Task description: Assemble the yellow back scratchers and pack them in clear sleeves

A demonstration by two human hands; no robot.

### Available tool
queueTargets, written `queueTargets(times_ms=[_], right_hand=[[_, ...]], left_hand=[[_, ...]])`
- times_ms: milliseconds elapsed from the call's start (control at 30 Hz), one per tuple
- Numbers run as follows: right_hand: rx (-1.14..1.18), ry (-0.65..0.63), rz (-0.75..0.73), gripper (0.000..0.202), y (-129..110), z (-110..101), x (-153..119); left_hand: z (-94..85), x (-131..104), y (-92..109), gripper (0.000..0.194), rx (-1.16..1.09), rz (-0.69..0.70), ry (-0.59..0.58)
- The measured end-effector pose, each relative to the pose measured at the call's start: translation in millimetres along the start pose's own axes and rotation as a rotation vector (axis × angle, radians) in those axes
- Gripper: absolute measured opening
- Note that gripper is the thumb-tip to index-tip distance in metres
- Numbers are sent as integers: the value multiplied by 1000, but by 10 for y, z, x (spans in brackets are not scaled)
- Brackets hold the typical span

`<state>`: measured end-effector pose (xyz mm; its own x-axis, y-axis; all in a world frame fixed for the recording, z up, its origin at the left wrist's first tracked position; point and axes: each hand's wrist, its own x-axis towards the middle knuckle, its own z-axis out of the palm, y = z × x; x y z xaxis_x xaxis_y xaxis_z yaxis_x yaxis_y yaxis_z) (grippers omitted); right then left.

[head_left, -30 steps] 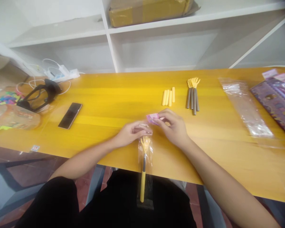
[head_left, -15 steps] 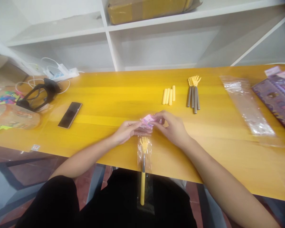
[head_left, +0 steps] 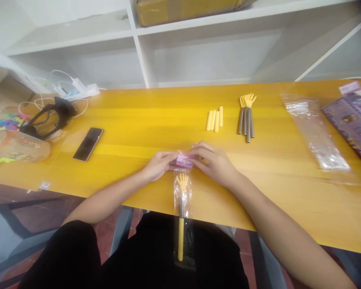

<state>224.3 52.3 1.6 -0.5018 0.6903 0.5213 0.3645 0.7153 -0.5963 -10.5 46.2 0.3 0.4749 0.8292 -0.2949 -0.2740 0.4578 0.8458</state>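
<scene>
A clear plastic bag (head_left: 187, 208) hangs over the table's front edge with a back scratcher (head_left: 181, 237) inside, its yellow hand-shaped head up and its yellow handle down. At the bag's top, my left hand (head_left: 159, 165) is closed on the bag's mouth from the left. My right hand (head_left: 213, 162) pinches a small pink-purple card (head_left: 184, 161) from the right; the card lies at the bag's mouth. Whether the card is inside the plastic is hard to tell. Beyond my hands lie several yellow handles (head_left: 213, 120) and several back scratchers without handles (head_left: 246, 118).
On the right lie empty clear bags (head_left: 319, 136) and a purple printed package (head_left: 349, 120). To the left are a phone (head_left: 88, 144), black goggle-like frame (head_left: 48, 122), power strip (head_left: 81, 92) and an orange-tinted plastic jar (head_left: 21, 146). White shelving (head_left: 198, 60) stands behind the table.
The pink card has come down and left, from tilted to nearly level at the bag's mouth. My right fingers have shifted slightly left with it; the bag hangs much as before.
</scene>
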Motion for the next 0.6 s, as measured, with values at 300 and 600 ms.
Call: queueTargets(times_ms=[300, 600], right_hand=[[34, -45, 13, 20, -22, -6, -9], [50, -77, -13, 27, -77, -20, -1]], left_hand=[[-33, 14, -25, 38, -38, 51, 21], [-21, 23, -18, 43, 9, 75, 88]])
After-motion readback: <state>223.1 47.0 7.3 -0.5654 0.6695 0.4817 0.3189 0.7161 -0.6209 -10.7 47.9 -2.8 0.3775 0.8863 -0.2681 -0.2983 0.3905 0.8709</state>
